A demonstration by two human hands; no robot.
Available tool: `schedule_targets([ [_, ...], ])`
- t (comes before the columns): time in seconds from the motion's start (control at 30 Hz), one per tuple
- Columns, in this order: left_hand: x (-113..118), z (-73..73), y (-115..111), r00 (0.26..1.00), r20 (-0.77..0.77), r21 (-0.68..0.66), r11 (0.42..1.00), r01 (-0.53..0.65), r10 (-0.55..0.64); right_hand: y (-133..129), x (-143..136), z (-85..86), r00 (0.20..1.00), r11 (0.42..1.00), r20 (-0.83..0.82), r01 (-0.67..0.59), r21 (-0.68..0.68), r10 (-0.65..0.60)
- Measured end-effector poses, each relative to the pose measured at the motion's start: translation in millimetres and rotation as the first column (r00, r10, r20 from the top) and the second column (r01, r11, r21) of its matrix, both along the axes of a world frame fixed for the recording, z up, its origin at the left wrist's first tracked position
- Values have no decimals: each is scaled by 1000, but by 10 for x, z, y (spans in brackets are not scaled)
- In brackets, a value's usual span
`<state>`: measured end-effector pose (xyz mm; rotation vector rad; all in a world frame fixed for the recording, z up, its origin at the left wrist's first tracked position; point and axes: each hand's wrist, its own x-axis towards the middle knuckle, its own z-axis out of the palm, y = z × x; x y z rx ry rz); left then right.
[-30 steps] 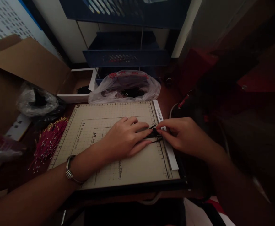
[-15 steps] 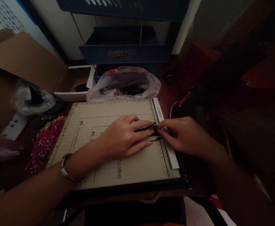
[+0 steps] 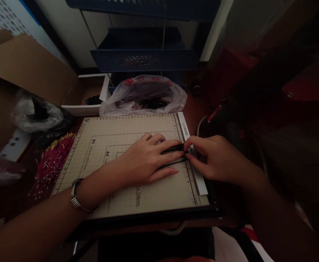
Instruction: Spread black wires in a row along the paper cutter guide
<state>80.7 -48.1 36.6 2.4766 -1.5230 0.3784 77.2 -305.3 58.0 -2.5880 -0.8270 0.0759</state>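
Observation:
My left hand point(image 3: 154, 156) lies flat with its fingers apart over a bunch of thin black cords point(image 3: 173, 148), pressing them to the board. The cords run between and beneath those fingers toward the right edge; their far ends under the palm are hidden. At that edge my right hand point(image 3: 214, 156) pinches the cord ends between thumb and forefinger. Both hands rest on a beige paper trimmer board point(image 3: 159, 196) printed with a grid and paper sizes. A white strip with lettering point(image 3: 199, 182) runs along its right side, partly covered by my right hand.
Left of the board lies a pile of magenta cords point(image 3: 52, 163) with yellow and pale tips. Behind it stands a clear plastic bag point(image 3: 145, 82) with dark strands inside. An open cardboard box point(image 3: 83, 110) and blue shelf trays point(image 3: 145, 60) are at the back.
My left hand has slid slightly right and its fingertips are closer to my right hand. The black cord ends look gathered more tightly. My right hand keeps its pinch.

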Motion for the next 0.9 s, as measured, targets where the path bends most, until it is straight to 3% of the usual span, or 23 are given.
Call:
schedule_targets([
  [0.33,14,-40,-21,994,-109,-40,999,22,-27,2,25,-59,993,993,-10,116,-21,-116],
  [0.47,27,-71,1,991,-130,-142,990,1,-19,42,39,-92,987,987,-54,145,-75,-149],
  [0.6,34,-80,16,994,-86,-233,969,-80,61,68,51,-82,987,988,-90,122,-96,-131],
  [0.9,43,-79,3,991,-96,-167,980,-112,97,76,43,-42,987,982,-71,137,-128,-147],
])
